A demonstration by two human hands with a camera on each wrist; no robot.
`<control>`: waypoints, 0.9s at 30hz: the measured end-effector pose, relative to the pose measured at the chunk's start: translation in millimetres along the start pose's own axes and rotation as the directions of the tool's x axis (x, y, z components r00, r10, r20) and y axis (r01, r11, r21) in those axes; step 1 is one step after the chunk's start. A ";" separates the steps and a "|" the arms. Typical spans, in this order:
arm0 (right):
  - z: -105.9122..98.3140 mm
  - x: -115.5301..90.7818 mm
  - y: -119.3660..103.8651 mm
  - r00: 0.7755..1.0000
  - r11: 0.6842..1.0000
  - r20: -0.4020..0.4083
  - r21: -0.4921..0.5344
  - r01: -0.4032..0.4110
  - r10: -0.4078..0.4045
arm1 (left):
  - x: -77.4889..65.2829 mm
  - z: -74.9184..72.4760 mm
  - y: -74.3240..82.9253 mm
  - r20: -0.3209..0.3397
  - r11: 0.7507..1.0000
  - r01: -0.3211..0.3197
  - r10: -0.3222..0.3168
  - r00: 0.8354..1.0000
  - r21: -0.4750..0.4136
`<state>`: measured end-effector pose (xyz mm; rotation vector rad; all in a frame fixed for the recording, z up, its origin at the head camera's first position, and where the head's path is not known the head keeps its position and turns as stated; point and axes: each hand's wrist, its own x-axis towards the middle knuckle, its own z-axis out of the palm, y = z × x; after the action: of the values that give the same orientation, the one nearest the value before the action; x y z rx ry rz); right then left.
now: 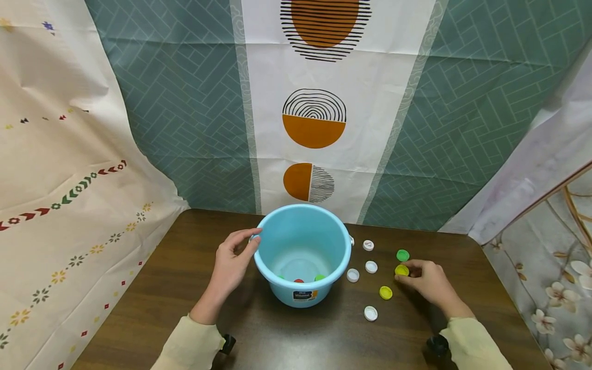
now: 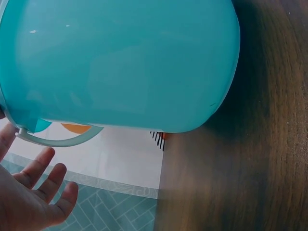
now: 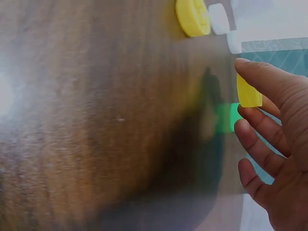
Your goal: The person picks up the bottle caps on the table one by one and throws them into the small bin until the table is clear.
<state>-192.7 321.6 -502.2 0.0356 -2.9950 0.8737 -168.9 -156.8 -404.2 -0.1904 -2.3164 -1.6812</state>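
A light blue bucket (image 1: 302,288) stands upright on the table, with a red cap (image 1: 298,281) and green caps (image 1: 319,277) inside. At its left rim, my left hand (image 1: 235,259) pinches the edge between thumb and forefinger; in the left wrist view the other fingers are spread below the handle (image 2: 62,142). My right hand (image 1: 431,281) pinches a yellow bottle cap (image 1: 401,271) between thumb and fingers. In the right wrist view that cap (image 3: 248,92) is held on edge, clear of the wood. A green cap (image 1: 403,255) lies just beyond it.
Right of the bucket lie another yellow cap (image 1: 386,293) and several white caps (image 1: 371,266), one nearer the front (image 1: 370,313). The brown table (image 1: 296,344) ends at a patterned cloth (image 1: 185,103) behind. Cloths also hang at both sides.
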 end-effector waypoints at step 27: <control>-32.1 13.6 -57.6 0.972 0.993 -0.210 0.020 0.116 -0.109 | -1.3 -0.6 4.2 -0.004 1.000 -0.006 0.006 1.000 -0.004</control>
<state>-204.2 290.0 -443.8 0.1069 -2.7552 0.8564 -166.5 -155.9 -400.6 -0.1950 -2.3080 -1.6814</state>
